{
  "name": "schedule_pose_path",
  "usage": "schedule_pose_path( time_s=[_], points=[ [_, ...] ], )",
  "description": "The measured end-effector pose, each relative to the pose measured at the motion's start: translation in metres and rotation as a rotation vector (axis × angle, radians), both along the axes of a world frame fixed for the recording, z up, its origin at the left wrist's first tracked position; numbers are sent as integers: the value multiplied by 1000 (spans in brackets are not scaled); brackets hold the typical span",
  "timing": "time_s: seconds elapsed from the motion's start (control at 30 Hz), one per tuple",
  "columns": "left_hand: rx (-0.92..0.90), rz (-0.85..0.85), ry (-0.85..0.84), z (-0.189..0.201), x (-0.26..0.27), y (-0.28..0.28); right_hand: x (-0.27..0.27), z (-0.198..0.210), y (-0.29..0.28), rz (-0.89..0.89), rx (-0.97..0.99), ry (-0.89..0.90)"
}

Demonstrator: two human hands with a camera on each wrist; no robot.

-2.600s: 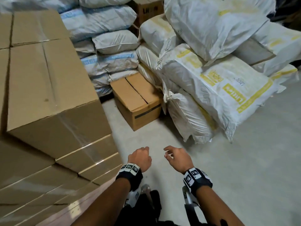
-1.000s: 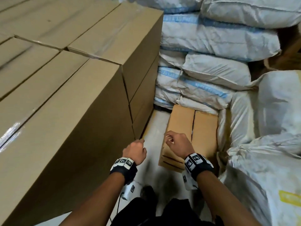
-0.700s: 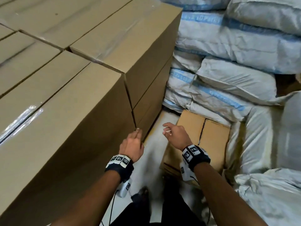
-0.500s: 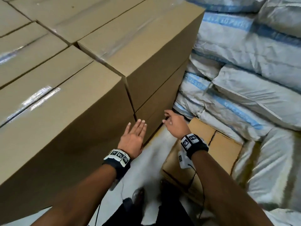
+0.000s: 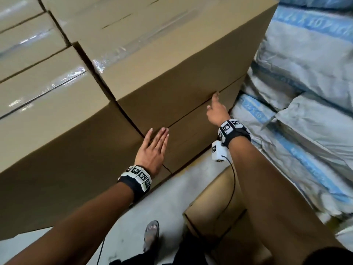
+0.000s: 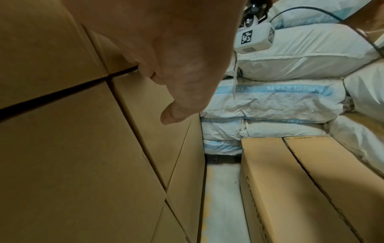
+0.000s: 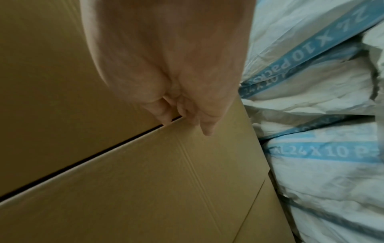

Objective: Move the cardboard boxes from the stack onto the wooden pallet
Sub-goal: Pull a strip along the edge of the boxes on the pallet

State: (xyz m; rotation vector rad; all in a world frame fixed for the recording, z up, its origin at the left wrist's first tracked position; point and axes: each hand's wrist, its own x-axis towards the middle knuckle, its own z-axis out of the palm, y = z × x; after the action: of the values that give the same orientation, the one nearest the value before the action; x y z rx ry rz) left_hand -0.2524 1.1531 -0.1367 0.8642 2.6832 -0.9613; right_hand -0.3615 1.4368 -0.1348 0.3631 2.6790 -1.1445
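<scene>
Cardboard filled most of the head view: a stack of plain brown boxes [image 5: 57,142], several with shiny clear tape along their top seams, stood on the grey floor [image 5: 168,199], rising above the person's wrists. The top corner box [image 5: 172,54] sat at the stack's near right corner, with a dark seam beneath it where it rested on the box below [image 5: 193,134]. The left hand [image 5: 152,150] lay flat with straight fingers against the side of the stack, its fingertips [image 5: 162,131] reaching that seam near the vertical gap between neighbouring boxes; the left wrist view showed the thumb [image 6: 176,113] hanging free of the cardboard. The right hand [image 5: 216,111] was further along the same seam, near the stack's right edge, its fingers [image 7: 160,113] extended with the tips at the crack between the top corner box and the box below; whether they had gone into the gap could not be told. Neither hand gripped anything. Both wrists wore black bands with printed square markers. White sacks [image 5: 305,83] with blue printed bands were piled just beside the stack on the right. A smaller box [image 5: 214,211] with a taped centre seam sat on the floor below the right forearm, and a sandalled foot [image 5: 151,234] stood on the floor near it.
</scene>
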Motion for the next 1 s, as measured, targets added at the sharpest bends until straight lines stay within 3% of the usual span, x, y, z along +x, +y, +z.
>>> schedule_pose_path(
  time_s=[0.53, 1.0],
  points=[
    [-74, 153, 16, -11, -9, 19, -18, -25, 5, 48, -108, 92],
    [119, 228, 17, -28, 10, 36, -2, -80, 26, -125, -313, 254]
  ],
)
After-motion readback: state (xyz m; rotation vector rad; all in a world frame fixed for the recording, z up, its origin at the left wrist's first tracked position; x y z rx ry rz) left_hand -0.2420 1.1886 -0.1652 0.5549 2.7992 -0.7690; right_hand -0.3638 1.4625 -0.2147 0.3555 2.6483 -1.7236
